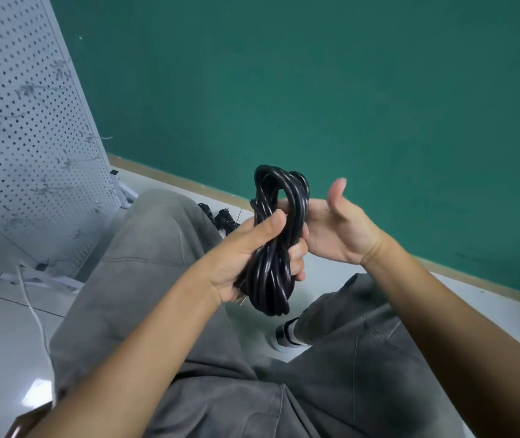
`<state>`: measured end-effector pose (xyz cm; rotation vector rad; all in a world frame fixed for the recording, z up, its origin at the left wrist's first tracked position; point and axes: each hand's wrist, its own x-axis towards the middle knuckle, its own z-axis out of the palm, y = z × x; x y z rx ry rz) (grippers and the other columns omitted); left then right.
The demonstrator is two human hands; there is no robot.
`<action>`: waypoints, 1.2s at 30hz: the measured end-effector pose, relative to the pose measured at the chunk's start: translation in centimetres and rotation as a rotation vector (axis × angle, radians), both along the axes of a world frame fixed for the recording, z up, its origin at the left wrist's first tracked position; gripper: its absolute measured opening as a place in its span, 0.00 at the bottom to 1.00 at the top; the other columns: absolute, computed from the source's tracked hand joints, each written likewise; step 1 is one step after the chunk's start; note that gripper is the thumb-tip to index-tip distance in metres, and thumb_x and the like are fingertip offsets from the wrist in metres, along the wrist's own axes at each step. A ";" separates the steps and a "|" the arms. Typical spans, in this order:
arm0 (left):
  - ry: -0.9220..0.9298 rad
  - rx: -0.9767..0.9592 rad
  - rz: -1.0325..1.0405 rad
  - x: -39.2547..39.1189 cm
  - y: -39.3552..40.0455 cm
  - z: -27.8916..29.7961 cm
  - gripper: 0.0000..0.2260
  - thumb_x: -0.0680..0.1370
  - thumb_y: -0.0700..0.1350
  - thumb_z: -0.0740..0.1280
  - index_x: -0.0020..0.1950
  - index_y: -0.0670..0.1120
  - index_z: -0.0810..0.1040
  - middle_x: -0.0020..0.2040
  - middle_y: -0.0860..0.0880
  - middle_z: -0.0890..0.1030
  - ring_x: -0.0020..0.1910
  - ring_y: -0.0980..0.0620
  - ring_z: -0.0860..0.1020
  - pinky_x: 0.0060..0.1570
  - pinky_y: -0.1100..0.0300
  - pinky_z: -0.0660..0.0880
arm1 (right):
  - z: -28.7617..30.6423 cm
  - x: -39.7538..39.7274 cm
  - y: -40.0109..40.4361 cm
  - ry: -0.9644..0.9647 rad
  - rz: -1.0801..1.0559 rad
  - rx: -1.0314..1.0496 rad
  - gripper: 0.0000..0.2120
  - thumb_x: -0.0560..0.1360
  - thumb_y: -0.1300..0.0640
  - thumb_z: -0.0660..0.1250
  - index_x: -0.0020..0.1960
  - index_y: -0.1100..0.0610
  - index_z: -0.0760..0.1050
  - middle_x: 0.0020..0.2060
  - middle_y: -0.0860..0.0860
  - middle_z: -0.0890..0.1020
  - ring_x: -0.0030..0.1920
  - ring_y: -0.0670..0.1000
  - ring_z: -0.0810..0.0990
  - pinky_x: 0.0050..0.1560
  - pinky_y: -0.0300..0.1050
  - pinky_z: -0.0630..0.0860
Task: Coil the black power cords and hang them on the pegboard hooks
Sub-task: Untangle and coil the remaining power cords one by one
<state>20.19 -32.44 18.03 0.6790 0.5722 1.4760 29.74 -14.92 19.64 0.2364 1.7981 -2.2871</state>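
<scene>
One coiled black power cord (pixel 273 245), several loops bundled, held upright above the person's lap. Left hand (pixel 252 251) grips the bundle around its middle: thumb across the near face, fingers curled round the far side. Right hand (pixel 336 229) sits just right of the coil, palm open, thumb raised; its fingers reach behind the top loop, tips hidden, so contact there cannot be confirmed. Beyond the coil, on the floor (pixel 2 336) past the left knee: one loose heap of black cords (pixel 222 218), count of cords not discernible. Far left of the coil: one white pegboard (pixel 28 121) carrying many small hooks, none seen holding a cord. One white cable (pixel 32 311) trails over the floor below it.
</scene>
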 end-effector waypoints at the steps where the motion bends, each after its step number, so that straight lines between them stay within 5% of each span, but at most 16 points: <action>1: -0.011 -0.021 0.026 0.1 0.0 -0.2 0.30 0.67 0.63 0.79 0.54 0.41 0.76 0.35 0.48 0.73 0.32 0.51 0.75 0.44 0.54 0.79 | -0.3 0.5 -0.3 0.020 -0.041 0.039 0.44 0.67 0.26 0.70 0.57 0.68 0.75 0.42 0.58 0.69 0.41 0.57 0.72 0.45 0.49 0.76; 3: -0.015 -0.062 0.081 0.2 -0.1 -0.6 0.34 0.65 0.63 0.80 0.56 0.39 0.75 0.35 0.48 0.75 0.32 0.50 0.76 0.44 0.54 0.79 | -0.3 1.4 -1.0 0.068 -0.117 0.103 0.24 0.71 0.36 0.75 0.46 0.57 0.78 0.40 0.57 0.73 0.40 0.55 0.75 0.44 0.46 0.75; 5: -0.004 -0.096 0.124 0.3 0.0 -0.9 0.39 0.64 0.63 0.81 0.62 0.39 0.73 0.35 0.46 0.76 0.32 0.49 0.77 0.44 0.54 0.80 | -0.2 2.2 -1.6 0.094 -0.175 0.127 0.17 0.76 0.44 0.69 0.51 0.58 0.79 0.41 0.52 0.81 0.42 0.51 0.80 0.46 0.43 0.75; 10: 0.048 -0.170 0.200 1.1 0.4 -1.4 0.35 0.61 0.63 0.83 0.56 0.41 0.80 0.38 0.42 0.78 0.35 0.46 0.78 0.43 0.52 0.81 | -0.2 3.4 -1.9 0.071 -0.216 0.137 0.28 0.78 0.51 0.66 0.68 0.71 0.71 0.41 0.52 0.82 0.42 0.53 0.80 0.49 0.46 0.76; 13: 0.091 -0.197 0.268 1.3 0.6 -1.6 0.29 0.62 0.63 0.83 0.53 0.45 0.84 0.39 0.41 0.78 0.36 0.45 0.78 0.43 0.50 0.80 | -0.6 3.7 -2.2 0.087 -0.272 0.120 0.29 0.77 0.51 0.71 0.69 0.69 0.72 0.41 0.60 0.77 0.41 0.58 0.78 0.48 0.47 0.79; 17: 0.094 -0.219 0.367 1.3 0.7 -1.7 0.41 0.68 0.57 0.81 0.70 0.34 0.70 0.41 0.41 0.81 0.37 0.46 0.80 0.43 0.49 0.81 | -0.7 3.7 -2.3 0.100 -0.296 0.162 0.25 0.74 0.52 0.75 0.65 0.65 0.77 0.53 0.79 0.73 0.52 0.65 0.74 0.59 0.49 0.78; 20: 0.168 -0.303 0.401 1.2 0.7 -1.6 0.33 0.68 0.60 0.78 0.61 0.37 0.79 0.40 0.43 0.83 0.37 0.46 0.82 0.45 0.50 0.81 | -0.6 3.6 -2.7 0.058 -0.326 0.231 0.25 0.72 0.49 0.78 0.63 0.63 0.80 0.56 0.81 0.73 0.55 0.66 0.76 0.67 0.52 0.75; 29: 0.213 -0.362 0.477 1.2 0.6 -1.4 0.20 0.71 0.57 0.73 0.52 0.43 0.81 0.37 0.46 0.83 0.37 0.47 0.81 0.40 0.54 0.81 | -0.2 3.2 -4.6 -0.030 -0.645 0.421 0.04 0.72 0.63 0.77 0.43 0.63 0.85 0.42 0.58 0.88 0.43 0.49 0.86 0.48 0.35 0.79; 36: 0.163 -0.483 0.532 1.2 1.0 -1.7 0.19 0.69 0.59 0.77 0.46 0.45 0.81 0.41 0.42 0.81 0.40 0.45 0.80 0.59 0.33 0.78 | -0.8 2.2 -5.3 -0.115 -0.760 0.579 0.08 0.71 0.56 0.80 0.41 0.60 0.87 0.39 0.50 0.88 0.45 0.48 0.87 0.54 0.39 0.81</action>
